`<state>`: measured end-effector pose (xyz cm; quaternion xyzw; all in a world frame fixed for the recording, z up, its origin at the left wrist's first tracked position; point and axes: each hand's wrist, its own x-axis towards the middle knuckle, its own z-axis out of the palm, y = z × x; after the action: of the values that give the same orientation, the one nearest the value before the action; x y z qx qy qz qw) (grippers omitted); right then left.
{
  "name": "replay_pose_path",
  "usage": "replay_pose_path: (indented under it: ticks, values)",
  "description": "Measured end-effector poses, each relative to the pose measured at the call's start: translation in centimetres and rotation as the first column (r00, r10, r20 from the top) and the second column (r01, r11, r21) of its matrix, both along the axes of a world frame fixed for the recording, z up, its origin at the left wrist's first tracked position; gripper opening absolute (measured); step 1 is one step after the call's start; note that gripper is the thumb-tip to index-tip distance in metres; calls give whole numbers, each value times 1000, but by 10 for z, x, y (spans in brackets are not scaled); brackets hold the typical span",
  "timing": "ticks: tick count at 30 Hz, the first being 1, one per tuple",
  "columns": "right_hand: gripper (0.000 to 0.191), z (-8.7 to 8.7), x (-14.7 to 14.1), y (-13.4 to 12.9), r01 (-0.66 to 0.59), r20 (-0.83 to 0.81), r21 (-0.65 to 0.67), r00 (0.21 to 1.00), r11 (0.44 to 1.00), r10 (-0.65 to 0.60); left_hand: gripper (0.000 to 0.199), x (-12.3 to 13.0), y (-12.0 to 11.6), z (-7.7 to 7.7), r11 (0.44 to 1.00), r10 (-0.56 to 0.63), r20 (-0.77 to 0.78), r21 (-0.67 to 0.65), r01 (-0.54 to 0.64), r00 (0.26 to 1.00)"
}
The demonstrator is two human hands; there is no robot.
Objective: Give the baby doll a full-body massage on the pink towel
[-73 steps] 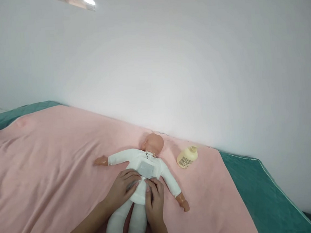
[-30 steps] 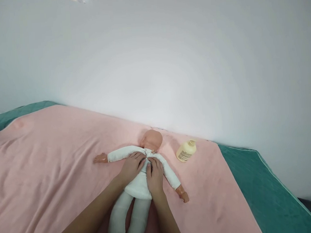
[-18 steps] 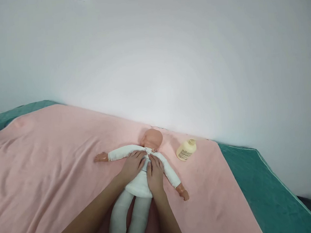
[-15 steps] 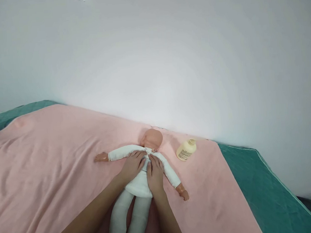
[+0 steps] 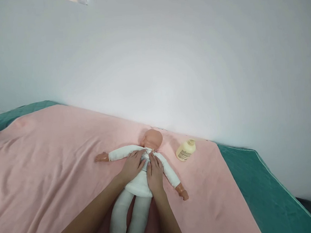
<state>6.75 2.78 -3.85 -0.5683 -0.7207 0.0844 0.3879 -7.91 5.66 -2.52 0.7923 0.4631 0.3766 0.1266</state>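
A baby doll [image 5: 139, 185] with a white cloth body lies on a pink blanket [image 5: 53, 153], arms spread and its head toward the wall. My left hand [image 5: 133, 165] rests flat on one side of the doll's chest, fingers stretched toward its neck. On the other side of the chest lies my right hand [image 5: 155, 173], palm down, with its fingers extended. Both hands touch the cloth without gripping it. Beyond the doll's outstretched arm, to the right, a pale yellow bottle [image 5: 186, 150] with printed text stands on the blanket.
Green sheeting [image 5: 268, 183] shows past the blanket's right edge, and more appears at the far left. A white wall [image 5: 151, 59] rises directly behind the doll's head. Wrinkles run through the blanket on the left.
Both hands stay on the doll's chest with hardly any visible shift. The view has tilted very slightly; the doll and bottle keep their places.
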Motion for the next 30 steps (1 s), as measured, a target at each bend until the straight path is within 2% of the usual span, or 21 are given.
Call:
replay_pose_path:
  ticks: [4,7,12,16,20,25,30]
  values:
    - [45,5,0,-1,-14,-42,2,999,1000,14,38,-1,-1,4,1000,-14,50,-6,15,999]
    - [43,7,4,-10,-3,-139,76,990,997,13,39,-6,-8,11,1000,-17,109,2,17,994]
    - [33,1,14,-53,38,-274,181,962,983,13,26,-24,-46,19,997,-70,297,56,56,952]
    - [29,-6,15,-82,-45,-240,242,965,969,105,24,-35,-81,11,985,-170,329,88,149,929]
    - [29,-9,10,-85,-169,-181,334,954,927,239,24,-41,-94,0,973,-230,321,102,207,919]
    - [27,-5,5,-79,-273,-136,272,938,923,318,25,-40,-90,6,967,-251,243,24,253,937]
    - [28,1,0,-75,-256,-191,157,940,954,284,30,-34,-83,16,964,-230,155,-96,247,961]
